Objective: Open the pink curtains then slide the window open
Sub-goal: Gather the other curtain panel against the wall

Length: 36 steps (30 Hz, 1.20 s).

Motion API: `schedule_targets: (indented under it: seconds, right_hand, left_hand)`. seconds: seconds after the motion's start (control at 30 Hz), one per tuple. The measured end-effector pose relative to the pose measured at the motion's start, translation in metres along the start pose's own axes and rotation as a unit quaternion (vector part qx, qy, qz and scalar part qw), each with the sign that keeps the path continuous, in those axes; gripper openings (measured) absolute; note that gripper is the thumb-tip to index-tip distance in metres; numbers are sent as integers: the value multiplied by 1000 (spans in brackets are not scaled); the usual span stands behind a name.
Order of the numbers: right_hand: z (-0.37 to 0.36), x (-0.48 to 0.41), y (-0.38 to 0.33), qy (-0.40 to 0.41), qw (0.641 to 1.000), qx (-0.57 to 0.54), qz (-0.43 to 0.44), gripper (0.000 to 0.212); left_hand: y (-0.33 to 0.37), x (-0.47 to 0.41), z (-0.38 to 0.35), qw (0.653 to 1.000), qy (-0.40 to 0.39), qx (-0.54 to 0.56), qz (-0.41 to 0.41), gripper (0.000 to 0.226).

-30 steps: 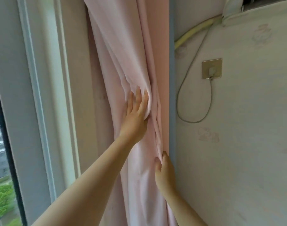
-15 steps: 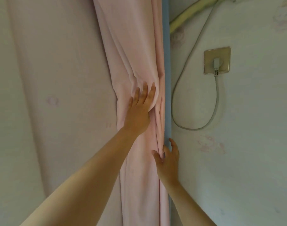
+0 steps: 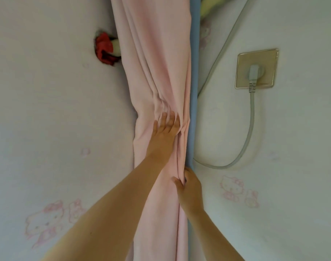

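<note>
Pink curtain [image 3: 157, 72] bunched into a vertical column against the blue corner strip [image 3: 194, 91]. Left hand [image 3: 165, 129] flat, fingers extended, pressing the folds; right hand [image 3: 189, 187] lower, pinching the edge. Window out of view, likely leftward; left hand nearer.

Bare wall [image 3: 57, 119] left of bunched curtain [image 3: 161, 63]; cable [image 3: 249, 132], socket [image 3: 256, 68] crowd right.

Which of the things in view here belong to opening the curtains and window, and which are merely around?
Part of the job:
pink curtain, bunched against the corner
left hand, pressed flat on the curtain
right hand, pinching the curtain's folds lower down

Just around:
wall socket with grey plug
grey cable
red cloth stuffed in a wall hole
blue corner strip
</note>
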State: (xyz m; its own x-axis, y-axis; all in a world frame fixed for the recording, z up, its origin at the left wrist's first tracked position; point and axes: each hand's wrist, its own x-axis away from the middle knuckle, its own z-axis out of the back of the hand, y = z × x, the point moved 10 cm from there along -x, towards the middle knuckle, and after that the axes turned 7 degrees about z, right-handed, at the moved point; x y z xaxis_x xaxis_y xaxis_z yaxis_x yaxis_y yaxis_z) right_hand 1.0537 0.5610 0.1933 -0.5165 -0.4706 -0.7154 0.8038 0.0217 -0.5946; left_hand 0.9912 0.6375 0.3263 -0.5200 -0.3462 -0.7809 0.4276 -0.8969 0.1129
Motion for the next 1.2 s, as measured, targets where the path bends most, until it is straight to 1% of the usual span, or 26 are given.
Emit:
schedule_targets:
  seconds: [0.1,0.23,0.33,0.4,0.53,0.6,0.67,0.83,0.93,1.03,1.1,1.2]
  right_hand:
    - [-1,-3,8,-4,1000,-10,-6,26]
    - [-4,2,7,-4,1000,-27,0,32]
    - [-7,14,4,-17,999,-41,-3,29]
    - [-8,21,2,-29,998,-48,-8,26]
    - [-15,39,-8,-53,997,-58,-7,19]
    - [-22,53,-13,-75,994,-77,-16,19]
    - [-24,61,-14,-81,993,-86,-27,20]
    - [-28,87,-29,-88,990,-104,-46,22]
    - [-34,113,-47,-91,988,-116,-51,25]
    - [-39,137,-74,-82,990,-105,-43,34]
    - [-39,151,-88,-67,991,-102,-48,42]
    - [-43,184,-107,-44,987,-132,-75,55]
  left_hand:
    - [-3,3,-2,1000,3,-20,7,68]
    - [-11,18,5,1000,8,-19,11,69]
    - [-23,34,8,999,-11,-30,18,72]
    - [-28,45,12,999,-8,-29,18,72]
    - [-33,72,29,1000,2,-5,29,63]
    - [-35,88,45,999,11,-11,33,61]
    - [-34,96,54,1000,10,-1,21,60]
    - [-39,131,84,1000,6,-1,23,68]
    - [-50,163,108,998,-10,-1,58,72]
    - [-65,198,135,995,-24,18,96,72]
    - [-78,219,152,991,-32,21,129,66]
    - [-104,261,175,981,-74,23,176,50]
